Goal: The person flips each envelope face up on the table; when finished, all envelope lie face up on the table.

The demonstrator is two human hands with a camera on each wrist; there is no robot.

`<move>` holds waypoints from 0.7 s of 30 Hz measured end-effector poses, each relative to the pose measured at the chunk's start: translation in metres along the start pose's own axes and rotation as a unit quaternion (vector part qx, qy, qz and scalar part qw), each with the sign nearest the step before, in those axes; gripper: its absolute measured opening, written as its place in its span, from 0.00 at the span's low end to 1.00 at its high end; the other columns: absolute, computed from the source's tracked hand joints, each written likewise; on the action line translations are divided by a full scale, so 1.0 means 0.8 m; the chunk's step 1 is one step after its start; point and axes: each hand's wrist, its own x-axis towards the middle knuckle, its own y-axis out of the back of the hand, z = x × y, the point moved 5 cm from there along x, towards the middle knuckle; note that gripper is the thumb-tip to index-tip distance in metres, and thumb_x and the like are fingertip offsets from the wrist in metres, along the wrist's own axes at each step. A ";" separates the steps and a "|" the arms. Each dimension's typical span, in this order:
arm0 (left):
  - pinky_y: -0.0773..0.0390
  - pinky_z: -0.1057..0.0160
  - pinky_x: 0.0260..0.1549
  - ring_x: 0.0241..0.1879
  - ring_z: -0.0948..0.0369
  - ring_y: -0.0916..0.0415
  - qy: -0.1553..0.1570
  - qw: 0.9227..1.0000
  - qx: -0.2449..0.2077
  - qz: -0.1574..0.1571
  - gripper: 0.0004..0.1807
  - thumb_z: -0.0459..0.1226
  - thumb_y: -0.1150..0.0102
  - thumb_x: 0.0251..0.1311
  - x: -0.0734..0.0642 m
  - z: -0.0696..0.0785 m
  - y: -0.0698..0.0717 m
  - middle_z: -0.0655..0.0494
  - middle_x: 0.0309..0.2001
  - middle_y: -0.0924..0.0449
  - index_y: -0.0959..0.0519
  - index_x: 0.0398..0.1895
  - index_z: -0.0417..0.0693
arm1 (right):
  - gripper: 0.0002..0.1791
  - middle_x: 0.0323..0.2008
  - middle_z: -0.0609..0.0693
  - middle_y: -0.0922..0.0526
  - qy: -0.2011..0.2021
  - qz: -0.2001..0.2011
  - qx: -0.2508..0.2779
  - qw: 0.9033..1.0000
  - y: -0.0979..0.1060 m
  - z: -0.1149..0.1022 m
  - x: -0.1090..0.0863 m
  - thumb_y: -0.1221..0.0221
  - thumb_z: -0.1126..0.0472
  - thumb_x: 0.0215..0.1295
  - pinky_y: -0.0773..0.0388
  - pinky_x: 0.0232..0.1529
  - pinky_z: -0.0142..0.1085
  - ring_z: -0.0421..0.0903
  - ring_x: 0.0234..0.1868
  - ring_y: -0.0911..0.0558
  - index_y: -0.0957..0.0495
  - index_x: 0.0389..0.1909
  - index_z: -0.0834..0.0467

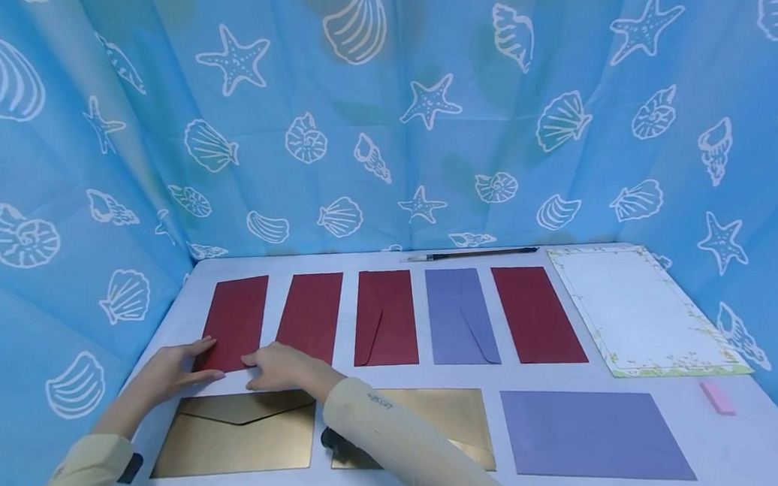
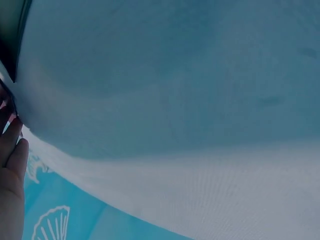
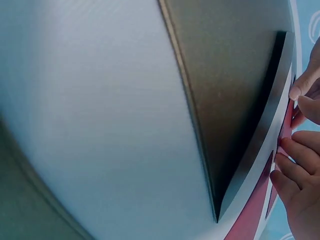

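A dark red envelope (image 1: pixel 242 321) lies flat at the left end of the back row. My left hand (image 1: pixel 176 371) rests at its lower left, fingers spread over its left edge and thumb along its near edge. The left wrist view catches only part of the left hand (image 2: pixel 11 165) at its border. My right hand (image 1: pixel 285 367) is at the same envelope's near right corner, its fingertips touching there, and overlaps a second red envelope (image 1: pixel 312 308). Below both hands is a gold envelope (image 1: pixel 240 441) with a pointed flap; its flap edge stands slightly raised in the right wrist view.
Farther right lie a red envelope (image 1: pixel 397 318), a purple envelope (image 1: pixel 458 317) and another red one (image 1: pixel 539 315). My right forearm crosses a second gold envelope (image 1: pixel 451 412). A purple envelope (image 1: pixel 595 436), letter paper (image 1: pixel 644 308), pink eraser (image 1: pixel 717 398) and brush (image 1: pixel 478 253) lie around.
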 end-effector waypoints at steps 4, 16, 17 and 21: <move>0.17 0.51 0.36 0.50 0.35 0.28 -0.010 1.000 0.008 0.004 0.42 0.48 0.26 0.48 0.000 0.003 0.002 0.27 0.56 0.29 0.30 0.62 0.31 | 0.28 0.46 0.45 0.18 0.008 0.001 -0.002 1.000 -0.001 0.000 -0.001 0.41 0.55 0.68 0.35 0.20 0.25 0.36 0.16 0.39 0.31 0.67 0.54; 0.22 0.66 0.24 0.37 0.46 0.23 -0.033 0.998 0.052 -0.015 0.39 0.48 0.27 0.49 0.000 0.015 0.006 0.31 0.45 0.21 0.27 0.58 0.30 | 0.26 0.33 0.45 0.17 0.018 0.039 0.078 0.996 0.004 0.017 -0.002 0.45 0.61 0.70 0.33 0.18 0.23 0.37 0.11 0.38 0.33 0.68 0.56; 0.23 0.67 0.22 0.35 0.48 0.23 -0.037 0.998 0.055 -0.014 0.38 0.48 0.27 0.49 0.000 0.015 0.006 0.32 0.43 0.20 0.26 0.58 0.30 | 0.26 0.25 0.46 0.20 0.010 0.049 0.093 0.994 0.006 0.019 -0.001 0.45 0.62 0.70 0.33 0.18 0.23 0.37 0.10 0.38 0.33 0.68 0.56; 0.27 0.67 0.21 0.33 0.51 0.24 -0.042 0.997 0.056 -0.011 0.36 0.49 0.30 0.53 -0.002 0.017 0.006 0.35 0.40 0.18 0.25 0.58 0.31 | 0.26 0.12 0.48 0.30 -0.027 0.095 0.145 0.985 0.013 0.029 0.001 0.47 0.64 0.70 0.38 0.13 0.24 0.38 0.08 0.40 0.34 0.69 0.57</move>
